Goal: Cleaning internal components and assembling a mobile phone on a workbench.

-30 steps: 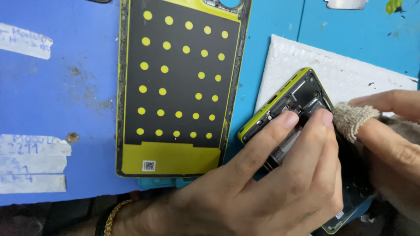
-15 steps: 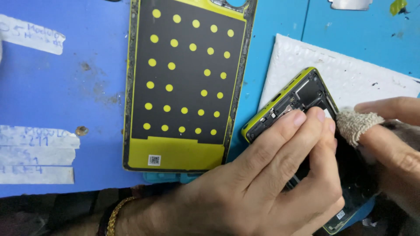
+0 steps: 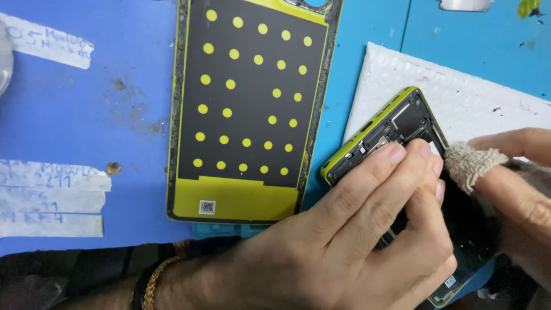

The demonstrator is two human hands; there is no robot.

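An opened yellow-edged phone body [image 3: 396,123] lies tilted on a white foam pad [image 3: 459,97] at the right. My left hand [image 3: 344,235] lies flat over it, fingers pressing the frame down. My right hand [image 3: 516,183] comes in from the right edge, one fingertip wrapped in a beige cloth [image 3: 468,163] that touches the phone's inside near my left fingertips. The phone's lower half is hidden under both hands. The phone's back cover [image 3: 247,109], black inside with yellow dots and a yellow lower band, lies face down on the blue work mat [image 3: 103,115], apart from my hands.
Strips of white tape with handwriting [image 3: 51,198] stick to the mat at the left, another strip [image 3: 49,40] at top left. A small screw-like bit [image 3: 113,168] lies near them. A gold bracelet [image 3: 154,275] is on my left wrist.
The view has shifted a little, so the back cover sits further right in frame. My hands stay on the phone; the cloth-wrapped finger has shifted only a little against it.
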